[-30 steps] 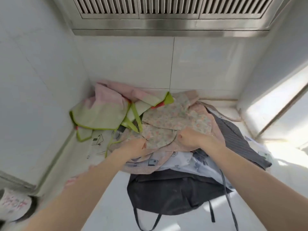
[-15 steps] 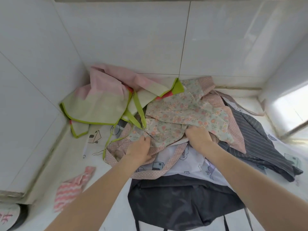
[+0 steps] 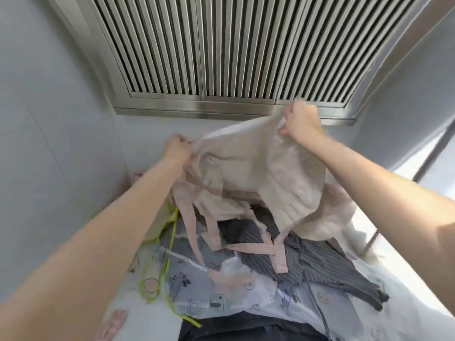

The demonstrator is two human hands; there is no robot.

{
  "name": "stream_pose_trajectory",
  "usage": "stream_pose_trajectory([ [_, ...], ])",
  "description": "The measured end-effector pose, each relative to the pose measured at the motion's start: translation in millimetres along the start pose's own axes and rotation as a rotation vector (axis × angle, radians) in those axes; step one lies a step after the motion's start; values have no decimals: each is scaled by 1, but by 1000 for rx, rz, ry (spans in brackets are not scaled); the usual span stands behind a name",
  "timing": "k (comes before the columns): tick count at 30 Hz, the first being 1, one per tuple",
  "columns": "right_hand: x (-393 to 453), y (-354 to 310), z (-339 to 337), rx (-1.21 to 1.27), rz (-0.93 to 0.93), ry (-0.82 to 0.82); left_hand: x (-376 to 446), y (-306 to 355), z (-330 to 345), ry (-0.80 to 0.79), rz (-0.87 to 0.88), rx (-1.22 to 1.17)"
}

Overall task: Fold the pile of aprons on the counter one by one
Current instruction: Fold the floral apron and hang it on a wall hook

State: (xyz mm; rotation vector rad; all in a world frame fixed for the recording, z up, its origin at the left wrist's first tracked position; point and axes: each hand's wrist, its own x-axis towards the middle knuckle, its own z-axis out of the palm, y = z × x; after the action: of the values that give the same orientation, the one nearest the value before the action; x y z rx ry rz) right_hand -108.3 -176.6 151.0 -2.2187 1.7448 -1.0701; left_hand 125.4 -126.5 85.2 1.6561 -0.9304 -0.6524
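Observation:
A pale pink apron (image 3: 266,168) with dotted pink straps (image 3: 258,248) hangs in the air above the pile, its plain back side toward me. My left hand (image 3: 176,150) grips its upper left edge. Higher and further right, my right hand (image 3: 302,121) grips the other upper edge. Under it on the counter lie a grey striped apron (image 3: 320,264), a white apron with cartoon prints (image 3: 221,291) and a dark apron (image 3: 234,328) at the bottom edge. Lime green straps (image 3: 170,244) trail at the left.
A steel ventilation grille (image 3: 221,45) fills the wall above the counter. White tiled walls (image 3: 49,143) close in the left side and the corner. A bright window with a dark bar (image 3: 428,153) is at the right. A pink patterned cloth (image 3: 110,323) lies at the lower left.
Both hands have lifted the pink floral apron off the pile and spread it apart in the air; the view has tilted up toward the grille.

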Motion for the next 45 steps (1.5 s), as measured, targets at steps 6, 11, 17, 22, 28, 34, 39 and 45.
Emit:
stream_pose_trajectory([
  [6, -4, -86, -138, 50, -286, 685, -56, 142, -37, 240, 534, -66],
  [11, -21, -83, -165, -190, -419, 525, -80, 184, -81, 436, 759, 22],
  [17, -35, -118, -170, -122, -492, 612, -86, 221, -135, 539, 746, -84],
  [22, -41, -121, -188, -43, -450, 725, -106, 218, -140, 617, 877, 116],
  [28, -51, -108, -190, 71, -547, 966, -114, 221, -113, 667, 886, 44],
  [34, -28, -77, -192, 69, -476, 846, -88, 218, -68, 567, 781, 13],
  [39, 12, 1, -129, -7, -287, 573, -31, 150, 4, 338, 644, 110],
  [45, 44, 115, 0, -74, 111, 78, 33, 26, 102, 41, 181, 191],
])
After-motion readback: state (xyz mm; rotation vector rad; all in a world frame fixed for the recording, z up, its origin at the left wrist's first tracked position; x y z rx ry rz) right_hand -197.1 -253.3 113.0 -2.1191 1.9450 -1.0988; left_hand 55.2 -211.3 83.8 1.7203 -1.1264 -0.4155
